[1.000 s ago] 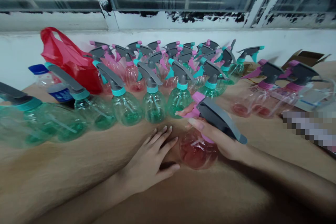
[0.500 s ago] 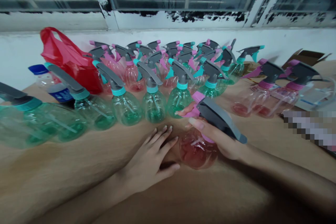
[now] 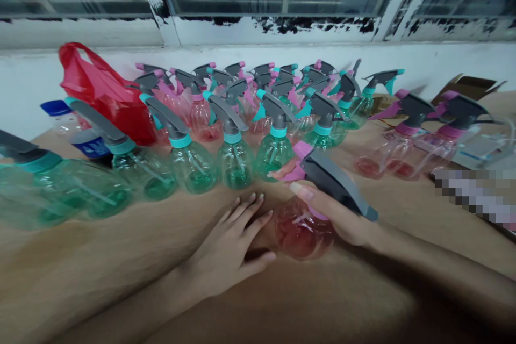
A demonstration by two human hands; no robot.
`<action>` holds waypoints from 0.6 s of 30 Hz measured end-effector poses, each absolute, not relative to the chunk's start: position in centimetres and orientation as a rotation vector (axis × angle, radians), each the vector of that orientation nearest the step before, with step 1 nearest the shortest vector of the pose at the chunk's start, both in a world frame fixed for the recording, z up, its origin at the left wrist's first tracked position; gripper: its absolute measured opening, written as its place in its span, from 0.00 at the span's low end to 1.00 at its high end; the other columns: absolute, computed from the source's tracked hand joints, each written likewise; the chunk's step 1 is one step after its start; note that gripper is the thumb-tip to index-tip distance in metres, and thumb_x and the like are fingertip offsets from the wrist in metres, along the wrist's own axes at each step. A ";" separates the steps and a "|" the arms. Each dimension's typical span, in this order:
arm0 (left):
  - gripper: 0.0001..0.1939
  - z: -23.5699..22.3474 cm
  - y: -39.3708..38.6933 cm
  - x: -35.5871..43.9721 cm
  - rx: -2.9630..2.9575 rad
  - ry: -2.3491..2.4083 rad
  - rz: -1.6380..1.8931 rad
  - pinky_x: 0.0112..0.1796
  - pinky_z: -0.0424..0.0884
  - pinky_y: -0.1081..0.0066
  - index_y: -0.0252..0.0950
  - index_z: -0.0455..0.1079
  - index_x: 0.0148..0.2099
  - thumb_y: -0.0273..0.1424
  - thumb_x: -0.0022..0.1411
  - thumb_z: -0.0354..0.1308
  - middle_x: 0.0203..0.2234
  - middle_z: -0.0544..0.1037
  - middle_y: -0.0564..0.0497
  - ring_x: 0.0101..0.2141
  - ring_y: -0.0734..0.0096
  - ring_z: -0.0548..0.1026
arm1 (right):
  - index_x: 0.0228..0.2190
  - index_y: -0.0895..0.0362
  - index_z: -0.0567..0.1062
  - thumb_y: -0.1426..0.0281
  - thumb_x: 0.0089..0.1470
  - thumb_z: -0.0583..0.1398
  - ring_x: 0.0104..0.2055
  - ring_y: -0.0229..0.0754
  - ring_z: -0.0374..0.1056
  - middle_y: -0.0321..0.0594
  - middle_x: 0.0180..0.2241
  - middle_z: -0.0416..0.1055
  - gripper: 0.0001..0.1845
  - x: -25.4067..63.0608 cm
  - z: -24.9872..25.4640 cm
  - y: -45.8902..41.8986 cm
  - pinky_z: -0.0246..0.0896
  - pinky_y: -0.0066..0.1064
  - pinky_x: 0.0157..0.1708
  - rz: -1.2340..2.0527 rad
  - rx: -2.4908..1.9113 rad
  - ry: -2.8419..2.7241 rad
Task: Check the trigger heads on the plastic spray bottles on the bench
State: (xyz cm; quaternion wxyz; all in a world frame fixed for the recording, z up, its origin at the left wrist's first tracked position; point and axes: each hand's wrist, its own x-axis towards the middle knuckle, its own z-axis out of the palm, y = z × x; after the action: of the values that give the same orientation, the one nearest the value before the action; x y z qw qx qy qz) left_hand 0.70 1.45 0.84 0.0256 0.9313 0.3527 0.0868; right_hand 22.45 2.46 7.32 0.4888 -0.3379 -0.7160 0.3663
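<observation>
A pink spray bottle with a grey trigger head stands on the wooden table. My right hand is wrapped round its neck, thumb on top under the trigger. Just left of the bottle my left hand lies flat on the table, fingers spread, holding nothing. Behind both hands runs a row of green spray bottles with teal collars. More pink spray bottles stand in the rows farther back.
A red plastic bag and a blue-capped bottle sit at the back left. Two pink spray bottles and a cardboard box are at the right. A white wall and windows close the far side.
</observation>
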 end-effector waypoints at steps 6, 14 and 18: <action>0.32 1.0 1.5 0.7 2.881 1.092 0.241 0.58 0.52 0.53 0.35 0.57 0.63 0.49 0.65 0.49 0.62 0.57 0.42 0.62 0.54 0.51 | 0.26 0.53 0.69 0.58 0.56 0.58 0.28 0.40 0.69 0.33 0.22 0.67 0.13 22.3 8.5 1.8 0.64 0.32 0.28 0.863 -0.967 -1.758; 0.31 1.1 1.5 0.8 2.885 1.090 0.287 0.58 0.52 0.53 0.34 0.59 0.62 0.49 0.65 0.50 0.61 0.59 0.42 0.61 0.53 0.54 | 0.39 0.53 0.73 0.60 0.53 0.61 0.33 0.40 0.71 0.37 0.34 0.74 0.13 22.3 7.8 2.0 0.67 0.31 0.32 0.905 -0.892 -1.709; 0.31 1.4 1.5 0.8 2.884 1.098 0.248 0.56 0.55 0.52 0.34 0.58 0.62 0.48 0.65 0.50 0.61 0.59 0.41 0.61 0.52 0.56 | 0.42 0.52 0.73 0.62 0.52 0.62 0.40 0.43 0.72 0.39 0.41 0.75 0.15 22.2 7.9 1.9 0.68 0.34 0.37 0.903 -0.890 -1.723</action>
State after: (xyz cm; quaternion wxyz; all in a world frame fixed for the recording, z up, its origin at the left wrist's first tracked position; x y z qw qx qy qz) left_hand 0.80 1.49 1.36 0.0231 0.9313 0.3546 0.0801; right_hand 22.21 1.87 7.90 0.4806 -0.3650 -0.7063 0.3701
